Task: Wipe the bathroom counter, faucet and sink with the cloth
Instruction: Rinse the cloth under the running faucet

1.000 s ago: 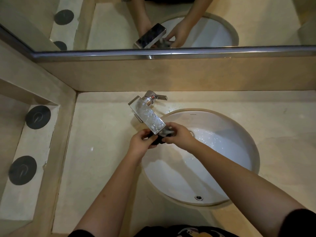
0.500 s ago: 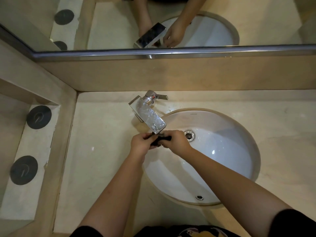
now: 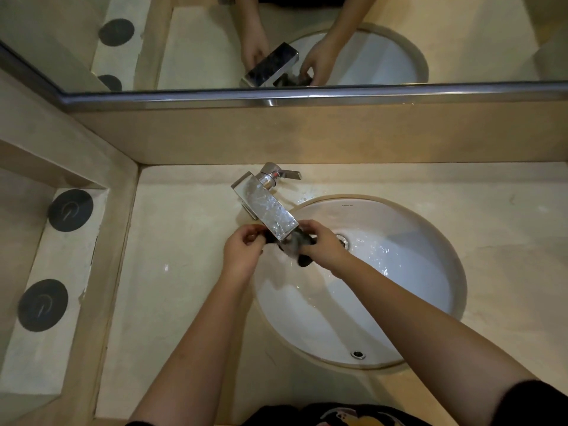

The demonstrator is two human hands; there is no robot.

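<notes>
Grips dark, crumpled cloth (image 3: 302,245) in left hand (image 3: 242,253) and right hand (image 3: 324,245) under chrome faucet (image 3: 267,210), over white sink (image 3: 399,290) in beige desk (image 3: 184,272).

Both forearms extend forward and converge. The left hand (image 3: 242,253) and right hand (image 3: 323,246) sit close together, fingers curled around the cloth (image 3: 302,257).

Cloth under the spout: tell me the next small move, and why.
Probably twist the cloth between both hands to wring it over the sink. The left hand and right hand each hold an end of it just below the faucet tip, and water ripples in the basin.
</notes>
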